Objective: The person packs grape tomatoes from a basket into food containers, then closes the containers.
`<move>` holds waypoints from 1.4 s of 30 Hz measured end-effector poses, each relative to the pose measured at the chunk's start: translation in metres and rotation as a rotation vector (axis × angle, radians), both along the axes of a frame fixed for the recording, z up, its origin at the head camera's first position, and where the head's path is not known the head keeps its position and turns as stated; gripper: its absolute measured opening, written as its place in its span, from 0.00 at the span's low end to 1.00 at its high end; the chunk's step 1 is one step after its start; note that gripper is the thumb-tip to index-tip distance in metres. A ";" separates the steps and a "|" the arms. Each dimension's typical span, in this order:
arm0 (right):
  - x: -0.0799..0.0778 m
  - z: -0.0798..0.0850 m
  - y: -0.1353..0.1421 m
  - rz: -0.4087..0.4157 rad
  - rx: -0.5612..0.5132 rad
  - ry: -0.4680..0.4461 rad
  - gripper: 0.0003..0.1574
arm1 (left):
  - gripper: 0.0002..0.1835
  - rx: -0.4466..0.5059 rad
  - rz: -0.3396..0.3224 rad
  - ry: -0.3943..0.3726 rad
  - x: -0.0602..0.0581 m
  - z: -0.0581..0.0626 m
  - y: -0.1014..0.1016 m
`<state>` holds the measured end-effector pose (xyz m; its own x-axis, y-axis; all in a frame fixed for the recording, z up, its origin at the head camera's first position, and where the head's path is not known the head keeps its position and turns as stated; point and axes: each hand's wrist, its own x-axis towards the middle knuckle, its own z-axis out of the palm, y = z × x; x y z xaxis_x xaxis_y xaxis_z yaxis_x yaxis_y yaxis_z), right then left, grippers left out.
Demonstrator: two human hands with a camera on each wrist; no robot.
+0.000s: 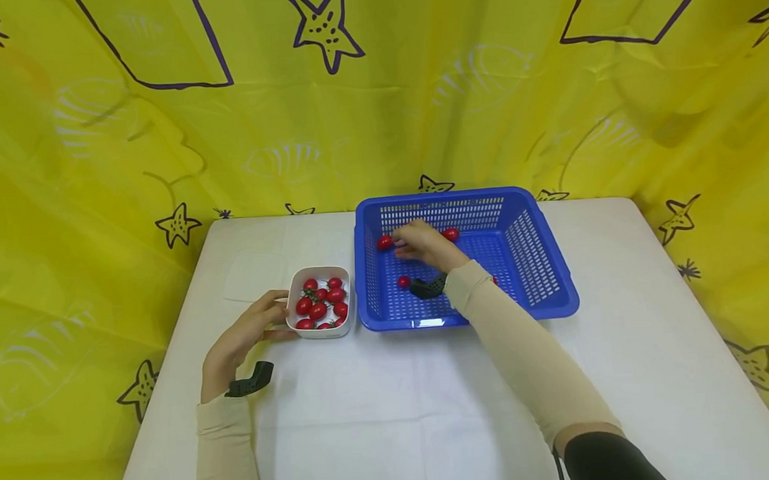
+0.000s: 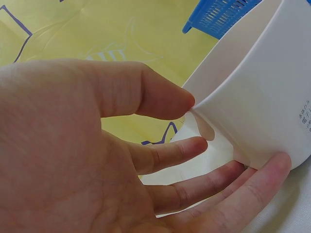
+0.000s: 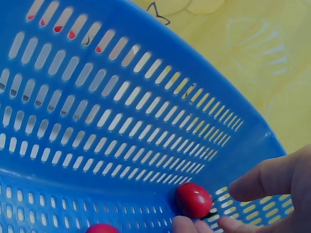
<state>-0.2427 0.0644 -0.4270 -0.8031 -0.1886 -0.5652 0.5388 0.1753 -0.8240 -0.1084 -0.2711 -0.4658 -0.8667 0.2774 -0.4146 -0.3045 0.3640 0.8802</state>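
Yellow curtain, head view: starfish and fish drawings cover the yellow curtain (image 1: 380, 127) behind a white table (image 1: 365, 417).
Blue basket: the slotted blue basket (image 1: 536, 252) stands toward the table's far edge, with four tomatoes visible inside: a far-left tomato (image 1: 385, 243), a back tomato (image 1: 451, 234), a nearer tomato (image 1: 403, 282) and one partly hidden by the right sleeve (image 1: 529, 362).
White container: just left of the basket, the small white container (image 1: 321, 334) holds a cluster of cherry tomatoes (image 1: 317, 311), some with green stems.
Right hand: the right hand (image 1: 425, 244) reaches into the basket, fingertips near the far-left tomato.
Left hand: the left hand (image 1: 250, 329) is at the container's left side.
Container wall, left wrist view: thumb tip meets the rim at a corner; the other fingers are spread, fairly straight, at least one touching the outside wall, which bears small printed text (image 2: 306, 116).
Basket corner, right wrist view: thumb and fingers stand apart beside a red tomato lying in the corner, pinching nothing; I cannot tell whether a fingertip touches it. Another tomato shows at the lower edge.
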 end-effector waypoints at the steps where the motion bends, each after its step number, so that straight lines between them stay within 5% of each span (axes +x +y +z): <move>1: 0.000 0.000 -0.001 -0.004 0.003 -0.017 0.07 | 0.27 -0.001 0.001 -0.002 0.000 0.000 0.000; 9: -0.003 -0.002 -0.009 -0.026 0.007 -0.077 0.27 | 0.27 0.013 -0.007 -0.002 -0.001 -0.001 0.000; 19: -0.006 -0.006 -0.016 -0.009 -0.011 -0.096 0.11 | 0.27 0.009 -0.006 0.005 0.000 -0.002 0.000; 26: -0.007 -0.006 -0.018 -0.007 0.017 -0.122 0.19 | 0.28 0.008 -0.006 0.008 0.000 -0.001 -0.001; 30: -0.007 -0.006 -0.018 -0.001 0.015 -0.126 0.16 | 0.28 0.002 -0.005 0.007 0.000 -0.001 -0.001; 35: -0.007 -0.007 -0.016 0.008 -0.033 -0.129 0.10 | 0.27 -0.003 0.000 0.005 0.001 -0.002 0.000; 42: -0.001 0.003 -0.010 0.025 -0.133 -0.110 0.14 | 0.27 0.009 0.000 0.006 0.000 -0.002 0.000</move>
